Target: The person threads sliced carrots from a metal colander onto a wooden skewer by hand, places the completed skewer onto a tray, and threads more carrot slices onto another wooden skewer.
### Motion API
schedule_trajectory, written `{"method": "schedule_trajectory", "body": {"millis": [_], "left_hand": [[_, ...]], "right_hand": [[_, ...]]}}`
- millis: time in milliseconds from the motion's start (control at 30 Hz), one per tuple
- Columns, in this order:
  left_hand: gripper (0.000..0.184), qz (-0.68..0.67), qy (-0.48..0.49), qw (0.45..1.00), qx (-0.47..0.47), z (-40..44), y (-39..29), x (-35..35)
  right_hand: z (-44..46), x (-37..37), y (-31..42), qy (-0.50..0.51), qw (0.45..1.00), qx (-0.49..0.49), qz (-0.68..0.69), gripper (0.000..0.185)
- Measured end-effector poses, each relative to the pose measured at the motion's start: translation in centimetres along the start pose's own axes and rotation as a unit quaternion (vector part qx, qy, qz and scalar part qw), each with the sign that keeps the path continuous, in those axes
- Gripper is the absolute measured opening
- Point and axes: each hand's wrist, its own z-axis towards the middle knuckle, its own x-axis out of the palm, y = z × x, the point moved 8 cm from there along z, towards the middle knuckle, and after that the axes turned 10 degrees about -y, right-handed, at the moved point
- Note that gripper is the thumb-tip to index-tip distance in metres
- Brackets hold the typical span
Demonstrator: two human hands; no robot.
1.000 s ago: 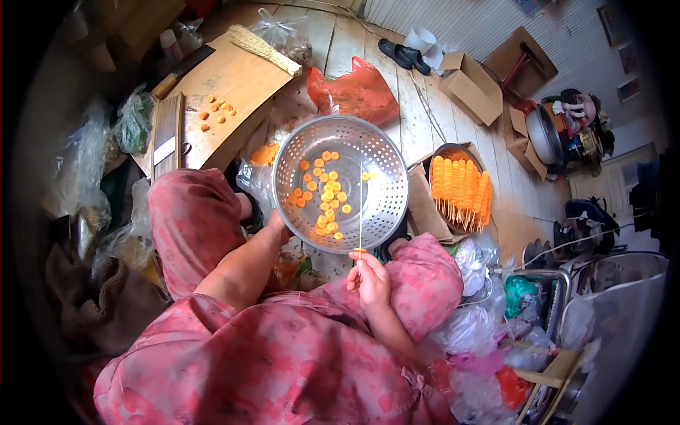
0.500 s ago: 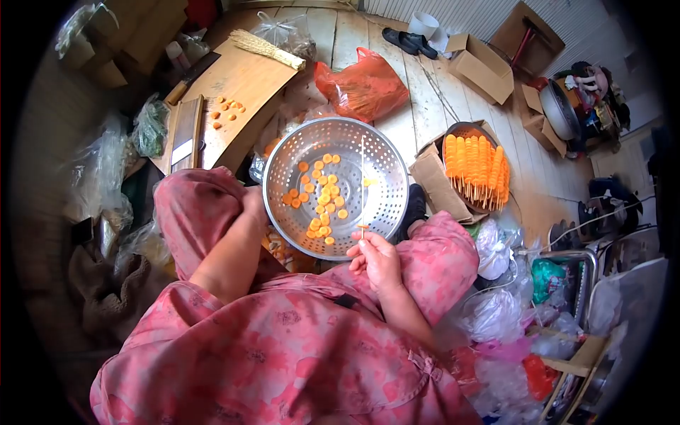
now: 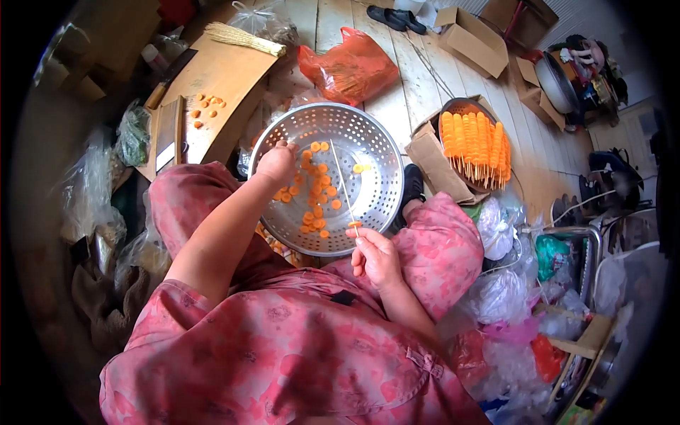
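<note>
A perforated metal colander (image 3: 386,152) sits in front of my lap with several round carrot slices (image 3: 315,185) in it. My right hand (image 3: 375,258) pinches a thin wooden skewer (image 3: 343,180) near its lower end, and the stick slants up and left over the colander. One carrot slice (image 3: 355,224) is threaded on it just above my fingers. My left hand (image 3: 278,163) is over the colander's left side with its fingers curled; what they hold, if anything, is hidden. Some paler slices (image 3: 361,168) lie apart on the right of the colander.
At right, a cardboard box (image 3: 443,164) holds a pan of loaded carrot skewers (image 3: 473,142). A wooden board (image 3: 234,67) at left bears a slicer (image 3: 168,134), a knife (image 3: 170,74) and carrot pieces (image 3: 210,105). Behind the colander lies a red plastic bag (image 3: 347,67). Plastic bags (image 3: 499,297) crowd the right side.
My left hand has risen from beside the colander's left rim to over its inside. The skewer now leans to the left instead of standing straight. The whole view has shifted slightly.
</note>
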Motion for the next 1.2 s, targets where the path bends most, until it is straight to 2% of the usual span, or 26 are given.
{"method": "schedule_trajectory", "body": {"millis": [33,133,167,300,367,400,433,467,500,533,600,633,733,1000,1067,1200], "left_hand": [[0.029,0.081,0.060,0.995,-0.008,0.1,0.0,1.3],[0.027,0.100,0.127,0.986,-0.040,0.7,0.0,2.4],[0.024,0.119,0.140,0.983,-0.018,0.7,-0.8,1.9],[0.023,0.127,0.130,0.983,-0.002,1.3,-0.4,2.6],[0.014,0.034,0.082,0.995,-0.053,1.9,0.5,2.2],[0.014,0.038,0.084,0.994,-0.054,1.7,0.8,2.4],[0.011,-0.187,0.114,0.961,-0.167,1.0,0.5,2.0],[0.008,-0.399,0.133,0.866,-0.269,0.1,-0.3,1.8],[0.005,-0.519,0.112,0.791,-0.303,-0.5,-1.2,1.1],[0.005,-0.516,0.109,0.793,-0.303,-0.9,-1.2,0.8],[0.003,-0.670,0.050,0.651,-0.353,-1.5,-1.0,0.2],[0.003,-0.668,0.048,0.654,-0.352,-1.6,-0.7,0.0],[0.011,-0.703,0.016,0.606,-0.372,-1.8,0.2,-0.6],[0.010,-0.688,-0.026,0.622,-0.373,-2.8,0.3,-1.8],[0.009,-0.652,-0.030,0.673,-0.348,-2.5,0.5,-1.8],[0.011,-0.659,0.012,0.674,-0.334,-2.9,-0.2,-1.5]], "right_hand": [[0.1,-0.1,0.0,-0.005,1.000,0.004,0.000,0.025],[0.4,-0.1,0.0,-0.010,1.000,0.011,-0.006,0.025],[0.5,0.0,0.0,-0.008,1.000,0.014,-0.005,0.024],[1.2,0.3,0.2,0.003,1.000,0.004,-0.019,0.027],[1.3,0.6,0.3,0.013,1.000,0.008,-0.018,0.026],[1.1,0.9,0.3,0.022,1.000,0.010,-0.018,0.025],[1.0,1.0,0.4,0.024,1.000,0.011,-0.014,0.025],[0.9,1.2,0.5,0.033,0.999,0.010,-0.018,0.025],[0.8,1.5,0.6,0.042,0.999,0.008,-0.021,0.025],[0.7,1.6,0.8,0.046,0.999,0.007,-0.019,0.025],[0.4,1.8,1.0,0.049,0.998,0.002,-0.028,0.028],[0.3,1.9,1.0,0.053,0.998,0.000,-0.027,0.028],[-0.2,1.9,1.0,0.063,0.997,-0.003,-0.034,0.028],[-0.7,1.2,0.8,0.066,0.997,-0.004,-0.035,0.024],[-0.7,1.1,0.7,0.067,0.997,-0.003,-0.036,0.024],[-0.8,0.7,0.4,0.052,0.998,-0.010,-0.029,0.023]]}}
